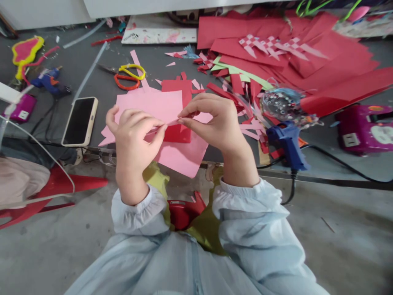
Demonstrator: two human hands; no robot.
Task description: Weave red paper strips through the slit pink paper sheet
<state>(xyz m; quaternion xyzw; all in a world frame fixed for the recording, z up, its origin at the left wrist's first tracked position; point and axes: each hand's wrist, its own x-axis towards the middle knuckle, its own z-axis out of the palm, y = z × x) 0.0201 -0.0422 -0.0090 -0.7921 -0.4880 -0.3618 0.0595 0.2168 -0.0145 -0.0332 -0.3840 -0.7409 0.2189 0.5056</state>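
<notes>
A thin pink paper strip (172,122) is stretched between my two hands, above a stack of paper. My left hand (135,137) pinches its left end between thumb and forefinger, the other fingers loosely bent. The other end sits in the fingertips of my right hand (211,116). Beneath lie pink paper sheets (181,159) and a piece of red paper (177,135), partly covered by the hands. Scissors (129,76) with yellow and orange handles rest just behind the pink paper.
On the left are a phone (80,121) and a blue glue gun (49,80). To the right, another blue glue gun (287,143) trails a black cable near a purple box (365,129). Red paper sheets (334,82) carry woven pink-and-red pieces (270,44). Paper scraps lie around.
</notes>
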